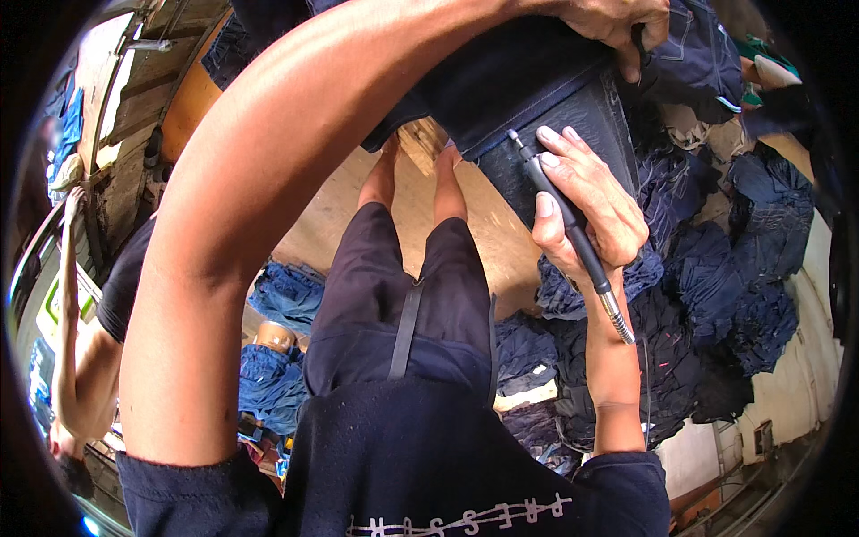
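Note:
My right hand (595, 201) is closed around a black pen-like rotary tool handpiece (570, 210). A spring sleeve and thin cable trail from its back end toward my forearm. Its small round tip lies at the stitched edge of a dark denim garment (510, 80); whether it touches the cloth I cannot tell. Under the garment is a worn black board (586, 121), bare on the side near my right hand. My left arm reaches across the top, and my left hand (622, 27) grips the garment at the board's far right, its fingers curled over the edge.
Heaps of dark blue denim (707, 268) lie to the right. More bundles of blue denim (273, 376) sit at the left beside a tan round container (275, 336). Another person's arm (67, 304) shows at the far left. Further denim (693, 58) is at the upper right.

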A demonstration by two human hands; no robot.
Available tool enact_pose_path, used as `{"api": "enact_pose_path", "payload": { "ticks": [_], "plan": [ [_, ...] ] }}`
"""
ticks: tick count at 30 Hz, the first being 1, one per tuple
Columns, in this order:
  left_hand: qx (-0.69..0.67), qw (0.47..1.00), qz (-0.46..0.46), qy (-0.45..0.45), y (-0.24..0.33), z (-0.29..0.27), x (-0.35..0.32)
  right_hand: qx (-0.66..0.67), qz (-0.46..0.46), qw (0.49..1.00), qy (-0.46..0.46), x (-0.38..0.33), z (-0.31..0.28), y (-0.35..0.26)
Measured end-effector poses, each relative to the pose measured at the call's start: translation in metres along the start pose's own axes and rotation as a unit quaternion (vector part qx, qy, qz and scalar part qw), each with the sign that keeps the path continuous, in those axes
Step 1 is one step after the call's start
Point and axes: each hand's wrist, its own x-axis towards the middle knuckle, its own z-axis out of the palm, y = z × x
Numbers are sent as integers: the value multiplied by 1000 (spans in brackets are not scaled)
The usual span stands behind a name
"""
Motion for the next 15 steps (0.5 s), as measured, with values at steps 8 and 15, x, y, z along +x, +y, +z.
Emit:
{"api": "enact_pose_path", "payload": {
  "ticks": [8,15],
  "plan": [
    [-18,1000,-6,-4,-2,-1,0,-17,20,1000,15,1,-2,4],
    [-14,998,-43,-51,1,-5,3,-23,53,998,33,2,-4,5]
  ]
}}
